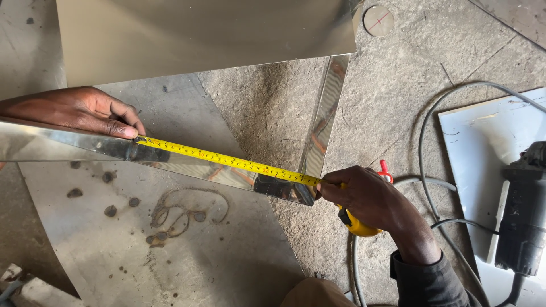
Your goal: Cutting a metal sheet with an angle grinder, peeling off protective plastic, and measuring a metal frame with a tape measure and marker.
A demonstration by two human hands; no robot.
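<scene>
on the concrete floor (392,96), a shiny bent metal strip (68,145) lies across a flat metal sheet (170,250). a yellow tape measure (358,224) is pulled out along the strip's edge. the left hand (79,111) lies flat on the strip with its fingers close together, and a fingertip presses the end of the tape down. the right hand (369,199) is curled tight around the tape measure's yellow case, just past the strip's corner, with the thumb on the tape. a grey cable (426,142) loops nearby. a dark grinder (523,210) rests on a white board (478,142) to the right, well apart from both hands.
</scene>
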